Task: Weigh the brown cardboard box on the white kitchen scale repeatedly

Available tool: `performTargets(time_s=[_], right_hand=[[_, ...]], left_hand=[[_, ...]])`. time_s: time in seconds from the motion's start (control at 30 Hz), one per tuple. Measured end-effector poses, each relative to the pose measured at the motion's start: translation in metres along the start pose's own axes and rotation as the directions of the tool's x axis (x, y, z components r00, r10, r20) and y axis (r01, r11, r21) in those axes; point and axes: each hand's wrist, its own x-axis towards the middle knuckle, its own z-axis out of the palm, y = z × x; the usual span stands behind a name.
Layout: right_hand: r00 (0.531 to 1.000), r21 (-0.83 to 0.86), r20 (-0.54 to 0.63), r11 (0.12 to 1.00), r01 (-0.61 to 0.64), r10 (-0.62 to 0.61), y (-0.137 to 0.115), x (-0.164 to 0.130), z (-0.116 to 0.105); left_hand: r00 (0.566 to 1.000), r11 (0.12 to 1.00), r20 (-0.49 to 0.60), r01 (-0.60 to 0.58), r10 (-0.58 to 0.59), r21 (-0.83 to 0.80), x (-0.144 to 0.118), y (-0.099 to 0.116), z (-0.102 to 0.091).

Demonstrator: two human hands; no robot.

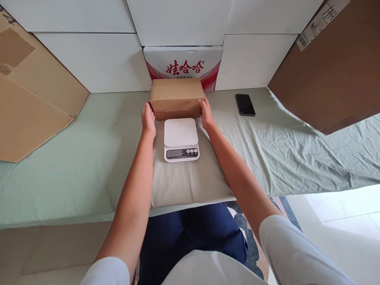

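Note:
A closed brown cardboard box [176,97] sits on the cloth-covered surface just beyond a white digital kitchen scale [181,139]. My left hand [148,118] presses against the box's left side and my right hand [206,114] against its right side, so both grip it. The box's underside is hidden, so I cannot tell whether it is lifted. The scale's platform is bare and its display faces me.
A black phone [245,104] lies on the pale green cloth [74,166] to the right. A red-and-white printed carton [184,65] stands behind the box against white panels. Large cardboard sheets lean at far left [29,99] and far right [332,71].

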Motion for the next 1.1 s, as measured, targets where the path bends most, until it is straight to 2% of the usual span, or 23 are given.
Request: performTargets(time_s=[0.27,0.43,0.6,0.73,0.83,0.97,1.1], right_hand=[[1.0,0.052,-0.001,0.999,-0.005,0.005,-0.015,-0.013,0.013],[0.998,0.029,0.031,0.998,0.055,-0.056,-0.023,-0.006,0.019],[0.985,-0.067,0.138,0.992,0.11,-0.1,-0.059,-0.007,0.014],[0.957,-0.135,0.282,0.984,0.115,-0.073,-0.094,-0.042,-0.005],[0.959,-0.123,0.274,0.987,0.102,-0.065,-0.107,-0.084,-0.017],[0.977,-0.075,0.211,0.996,0.05,-0.033,-0.104,-0.125,-0.024],[0.984,-0.038,0.177,0.999,0.0,0.007,-0.094,-0.137,-0.02]], left_hand=[[0.998,0.998,-0.054,0.042,-0.04,0.039,-0.014,0.022,0.009],[0.996,0.994,-0.066,-0.053,0.059,0.093,-0.02,0.046,0.009],[0.984,0.971,-0.043,-0.163,0.173,0.175,-0.03,0.077,0.004],[0.978,0.962,-0.024,-0.198,0.207,0.189,-0.066,0.095,0.001],[0.983,0.966,-0.027,-0.173,0.181,0.193,-0.106,0.097,0.003],[0.981,0.946,-0.022,-0.182,0.195,0.269,-0.146,0.091,0.005],[0.974,0.93,-0.036,-0.204,0.226,0.307,-0.157,0.085,0.001]])
